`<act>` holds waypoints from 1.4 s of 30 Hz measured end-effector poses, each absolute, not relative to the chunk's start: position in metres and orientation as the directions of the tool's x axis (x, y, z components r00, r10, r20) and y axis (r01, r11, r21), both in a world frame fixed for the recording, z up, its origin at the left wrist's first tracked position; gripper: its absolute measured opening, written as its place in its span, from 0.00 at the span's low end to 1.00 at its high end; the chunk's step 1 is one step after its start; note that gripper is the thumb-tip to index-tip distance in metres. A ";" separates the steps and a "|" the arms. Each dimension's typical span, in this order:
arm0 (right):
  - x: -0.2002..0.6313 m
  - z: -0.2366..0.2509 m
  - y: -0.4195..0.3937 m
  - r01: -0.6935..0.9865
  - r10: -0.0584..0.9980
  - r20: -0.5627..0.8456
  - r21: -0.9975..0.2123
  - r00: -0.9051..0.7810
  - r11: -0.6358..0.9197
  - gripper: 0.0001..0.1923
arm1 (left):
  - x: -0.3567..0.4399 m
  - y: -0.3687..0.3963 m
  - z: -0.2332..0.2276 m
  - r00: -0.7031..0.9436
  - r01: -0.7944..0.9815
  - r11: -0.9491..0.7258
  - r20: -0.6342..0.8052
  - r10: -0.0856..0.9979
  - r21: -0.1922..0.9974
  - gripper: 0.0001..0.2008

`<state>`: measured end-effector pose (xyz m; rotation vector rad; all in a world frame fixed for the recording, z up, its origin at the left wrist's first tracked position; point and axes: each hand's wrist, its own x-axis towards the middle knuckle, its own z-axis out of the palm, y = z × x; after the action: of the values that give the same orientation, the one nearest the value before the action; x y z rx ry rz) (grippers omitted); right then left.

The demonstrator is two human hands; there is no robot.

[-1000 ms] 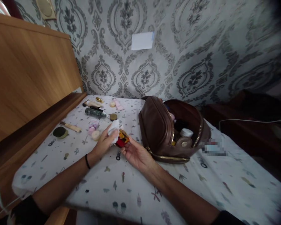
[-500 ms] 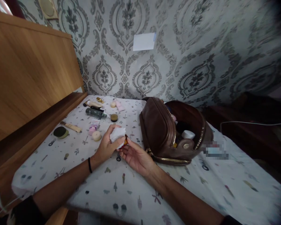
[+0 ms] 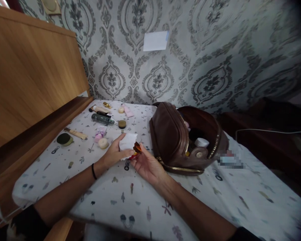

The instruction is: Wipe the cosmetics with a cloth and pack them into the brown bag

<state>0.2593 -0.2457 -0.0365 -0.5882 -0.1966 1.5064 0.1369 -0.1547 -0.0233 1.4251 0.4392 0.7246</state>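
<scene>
My left hand [image 3: 112, 154] is closed around a crumpled white tissue [image 3: 127, 142], thumb laid across its lower side. Pressed against the tissue is a small shiny amber-and-red item [image 3: 137, 148] whose kind I cannot make out. The fingers of my right hand [image 3: 150, 167] pinch that item from the right, palm turned up. Both hands are held over the patterned white cloth [image 3: 110, 190]. Just right of them stands a brown leather toiletry bag [image 3: 167, 134], unzipped, with a white-lidded container [image 3: 201, 143] showing inside.
Left of my hands lie a green bottle [image 3: 101, 118], a pink-and-purple tube [image 3: 99, 134], a cream round jar [image 3: 103, 143], a dark-lidded jar [image 3: 64, 139] and a beige tube [image 3: 76, 134]. A small gold item [image 3: 106, 105] lies farther back. A wooden cabinet [image 3: 37, 57] borders the left side.
The amber-and-red item shows more beyond the tissue, and the tissue looks more spread. My right fingers have shifted slightly up and right. The view has tilted a little.
</scene>
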 end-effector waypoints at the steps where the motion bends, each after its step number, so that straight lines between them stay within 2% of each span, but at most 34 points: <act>1: 0.259 -0.037 -0.245 -0.882 0.967 -0.240 -0.470 0.084 -0.041 0.16 | 0.137 -0.156 -0.023 0.704 -0.192 -0.023 0.154 0.694 0.981 0.32; 4: 0.257 -0.038 -0.247 -0.884 0.971 -0.233 -0.462 0.044 -0.071 0.17 | 0.138 -0.160 -0.022 0.651 -0.201 -0.088 0.201 0.732 0.976 0.26; 10: 0.258 -0.040 -0.250 -0.831 0.979 -0.200 -0.536 -0.047 -0.149 0.16 | 0.141 -0.159 -0.024 0.501 -0.193 -0.151 0.229 0.834 0.970 0.17; 14: 0.261 -0.040 -0.250 -0.846 0.978 -0.189 -0.505 -0.087 -0.172 0.15 | 0.141 -0.154 -0.025 0.519 -0.171 -0.112 0.186 0.834 0.979 0.18; 20: 0.261 -0.038 -0.247 -0.870 0.985 -0.172 -0.484 -0.009 -0.092 0.15 | 0.136 -0.151 -0.024 0.698 -0.193 -0.072 0.188 0.691 0.979 0.27; 25: 0.258 -0.038 -0.247 -0.876 0.979 -0.201 -0.477 0.034 -0.068 0.15 | 0.139 -0.158 -0.020 0.626 -0.190 -0.093 0.194 0.755 0.977 0.24; 30: 0.256 -0.037 -0.249 -0.844 0.981 -0.193 -0.531 0.035 -0.075 0.17 | 0.142 -0.159 -0.019 0.539 -0.143 -0.107 0.168 0.825 0.984 0.18; 33: 0.255 -0.037 -0.251 -0.840 0.984 -0.175 -0.538 0.033 -0.068 0.16 | 0.144 -0.155 -0.022 0.540 -0.204 -0.049 0.154 0.827 0.978 0.16; 38: 0.257 -0.041 -0.249 -0.848 0.983 -0.180 -0.525 0.020 -0.079 0.15 | 0.145 -0.150 -0.028 0.487 -0.261 0.100 0.042 0.872 0.960 0.17; 42: 0.259 -0.045 -0.246 -0.861 0.975 -0.212 -0.505 0.062 -0.055 0.16 | 0.146 -0.149 -0.029 0.490 -0.271 0.086 0.060 0.870 0.959 0.17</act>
<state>0.2591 -0.2460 -0.0448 -0.5954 -0.2418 1.5192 0.1461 -0.1490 -0.0290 1.1907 0.6335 0.9400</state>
